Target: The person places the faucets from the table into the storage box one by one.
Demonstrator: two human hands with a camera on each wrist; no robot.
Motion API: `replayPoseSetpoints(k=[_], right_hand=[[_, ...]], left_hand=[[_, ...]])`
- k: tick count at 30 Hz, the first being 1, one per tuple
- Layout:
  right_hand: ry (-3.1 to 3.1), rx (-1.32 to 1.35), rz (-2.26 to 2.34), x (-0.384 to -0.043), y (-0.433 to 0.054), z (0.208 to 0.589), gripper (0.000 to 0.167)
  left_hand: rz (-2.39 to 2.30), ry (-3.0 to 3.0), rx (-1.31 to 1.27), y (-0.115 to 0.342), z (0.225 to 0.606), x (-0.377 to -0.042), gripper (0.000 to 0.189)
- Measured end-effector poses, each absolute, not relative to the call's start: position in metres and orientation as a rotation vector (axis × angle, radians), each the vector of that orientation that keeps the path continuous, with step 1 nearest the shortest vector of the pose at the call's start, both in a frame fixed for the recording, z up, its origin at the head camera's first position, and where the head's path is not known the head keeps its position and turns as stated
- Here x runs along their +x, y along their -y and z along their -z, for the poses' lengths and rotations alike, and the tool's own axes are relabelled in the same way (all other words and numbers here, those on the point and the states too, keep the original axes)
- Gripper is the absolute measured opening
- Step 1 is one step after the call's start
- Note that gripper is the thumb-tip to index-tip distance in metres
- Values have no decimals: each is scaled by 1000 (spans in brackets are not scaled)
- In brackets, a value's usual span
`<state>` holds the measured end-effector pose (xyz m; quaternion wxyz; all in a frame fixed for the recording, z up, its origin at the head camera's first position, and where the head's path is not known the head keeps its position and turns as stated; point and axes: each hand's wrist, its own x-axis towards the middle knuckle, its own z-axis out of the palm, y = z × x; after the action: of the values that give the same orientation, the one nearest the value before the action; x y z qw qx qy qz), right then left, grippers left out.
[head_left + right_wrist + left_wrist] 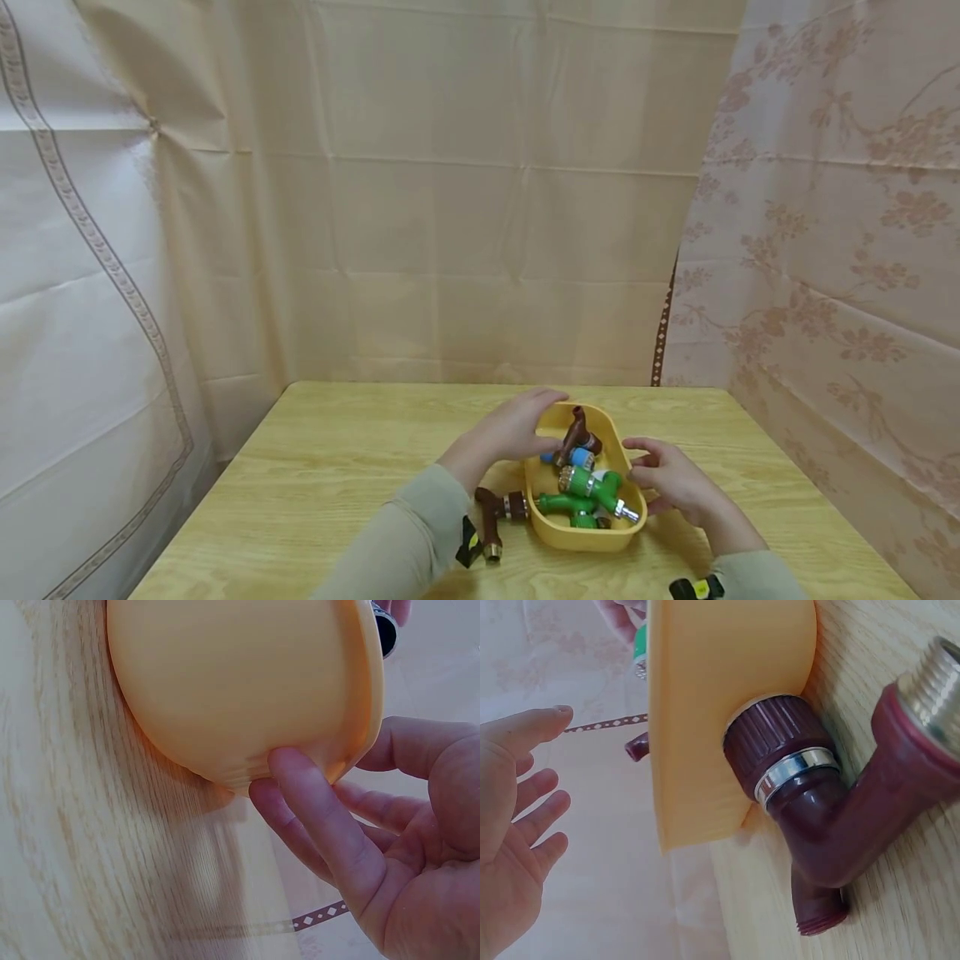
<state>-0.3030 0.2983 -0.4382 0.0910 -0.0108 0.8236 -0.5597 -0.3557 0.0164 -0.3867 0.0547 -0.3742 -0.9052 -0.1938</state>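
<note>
A yellow plastic basin [585, 540] stands on the table and holds several plastic taps. Inside are a brown tap [574, 437], a blue-ended piece [582, 457] partly covered by it, and green taps [597, 490] with metal ends. Another brown tap [832, 825] lies on the table against the basin's left side. My left hand [517, 427] hovers at the far left rim; the left wrist view shows its spread fingers apart from the basin wall. At the basin's right side, my right hand [375, 847] touches the outer wall with extended fingertips.
The light wooden table [360, 450] ends in front of a beige cloth [450, 208]. A floral cloth [840, 292] hangs along the right side and a pale bordered cloth [90, 333] along the left.
</note>
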Motion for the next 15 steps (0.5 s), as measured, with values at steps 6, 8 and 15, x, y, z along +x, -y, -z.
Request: replayPoseSetpoints(k=[6,8,15], right_hand=[[-2448,-22,1661,-302,-297,436,65],[-2450,-19,1658,-302,-297,436,64],[-2456,-24,1646,-301,-297,434,63]], left_hand=[[622,2713,-1143,-7,382,-350,74],[628,2697,-1150,-4,381,-347,74],[673,2697,-1112,9,381,-342,73]])
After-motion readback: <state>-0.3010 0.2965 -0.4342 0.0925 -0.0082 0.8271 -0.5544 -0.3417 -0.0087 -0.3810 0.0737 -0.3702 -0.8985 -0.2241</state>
